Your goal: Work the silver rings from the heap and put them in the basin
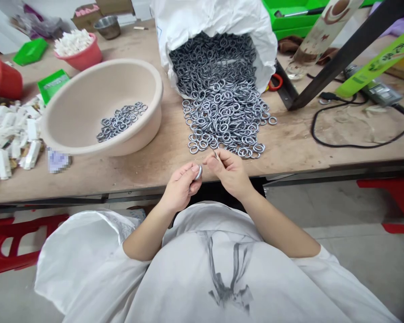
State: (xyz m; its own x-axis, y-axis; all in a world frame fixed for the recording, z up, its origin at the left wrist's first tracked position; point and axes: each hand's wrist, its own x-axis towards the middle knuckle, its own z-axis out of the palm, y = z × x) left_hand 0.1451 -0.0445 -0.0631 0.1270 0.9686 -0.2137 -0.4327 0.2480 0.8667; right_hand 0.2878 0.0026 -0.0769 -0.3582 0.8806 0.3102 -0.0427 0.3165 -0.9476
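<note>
My left hand [182, 185] is closed, pinching a grey ring [198, 172] between thumb and fingers just above the table's front edge. Close beside it, my right hand [229, 172] is closed around a small thin object [216, 155], mostly hidden by the fingers, whose kind I cannot make out. A small gap separates the two hands. Just beyond them spreads a heap of grey rings [225, 112], spilling from a white sack [215, 15] that lies on its side. To the left, a large beige basin [77, 96] holds more grey rings [121, 120].
White plastic pieces [13, 134] lie at the table's left, near a red bowl [84, 56] of white parts and a metal bowl [107, 28]. On the right stand a dark metal bar [343, 56] and a looping black cable [360, 146]. Red stools [20, 244] flank me below.
</note>
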